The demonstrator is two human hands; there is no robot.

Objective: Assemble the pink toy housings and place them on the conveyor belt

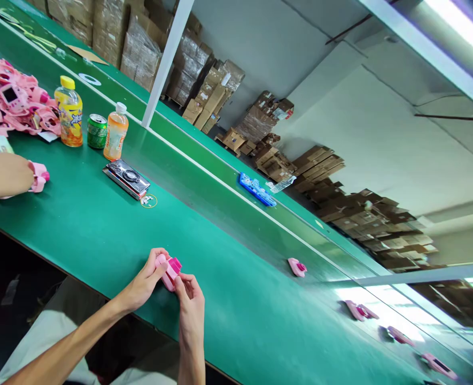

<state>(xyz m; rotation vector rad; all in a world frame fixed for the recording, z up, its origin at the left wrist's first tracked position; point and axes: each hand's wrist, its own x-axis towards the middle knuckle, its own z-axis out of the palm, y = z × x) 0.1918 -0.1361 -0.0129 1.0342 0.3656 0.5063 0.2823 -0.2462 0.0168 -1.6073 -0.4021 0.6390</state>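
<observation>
Near the front edge of the green table (228, 289), a small pink toy with a darker pink raised part (168, 275) is held up between both hands. My left hand (147, 275) has its fingers closed round the toy's left side. My right hand (190, 299) pinches its lower right end, thumb and fingertips touching it. The fingers hide part of the toy's body.
A pink toy pile (15, 99), two bottles (71, 115) (116, 133), a green can (97, 131) and a phone (128, 176) stand or lie left. Another person's hand (9, 174) is at far left. Pink toys (297, 267) and a blue item (257, 190) lie beyond.
</observation>
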